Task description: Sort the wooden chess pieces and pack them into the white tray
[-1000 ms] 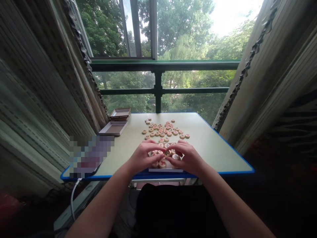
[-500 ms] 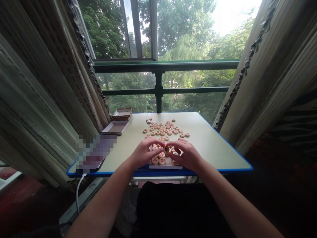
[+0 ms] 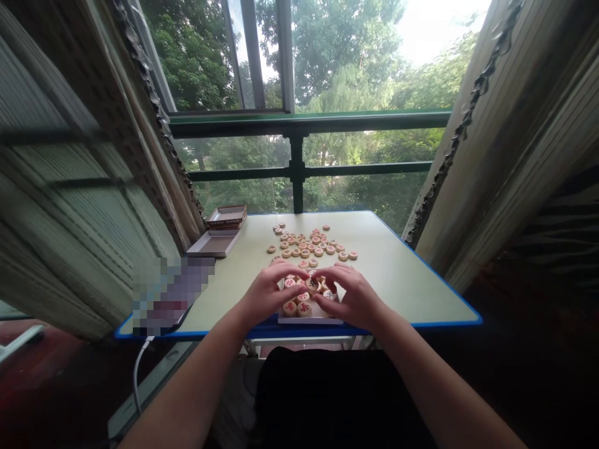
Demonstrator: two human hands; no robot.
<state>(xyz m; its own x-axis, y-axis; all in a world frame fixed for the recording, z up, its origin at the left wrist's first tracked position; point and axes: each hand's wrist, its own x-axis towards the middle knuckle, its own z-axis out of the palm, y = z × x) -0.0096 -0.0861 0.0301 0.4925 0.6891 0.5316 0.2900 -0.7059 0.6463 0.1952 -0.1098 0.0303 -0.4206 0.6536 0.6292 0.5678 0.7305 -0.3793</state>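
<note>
A shallow white tray (image 3: 309, 320) lies at the near edge of the pale table (image 3: 402, 280); round wooden chess pieces with red or black characters fill it. My left hand (image 3: 269, 292) and my right hand (image 3: 352, 296) are curled over the tray from either side. Their fingertips meet on one black-marked piece (image 3: 311, 284) raised a little above the others. Two red-marked pieces (image 3: 296, 308) show at the tray's front. Beyond the hands, several loose pieces (image 3: 309, 243) are scattered mid-table.
An open box with its lid (image 3: 219, 232) stands at the table's far left. A pixelated object (image 3: 171, 293) with a white cable (image 3: 140, 374) lies at the near left corner. Curtains hang on both sides; a green window rail (image 3: 299, 121) runs behind the table.
Both hands have stayed over the tray, fingers shifting slightly. The black-marked piece now sits pinched between both hands' fingertips, a little higher. The camera view has swayed a bit.
</note>
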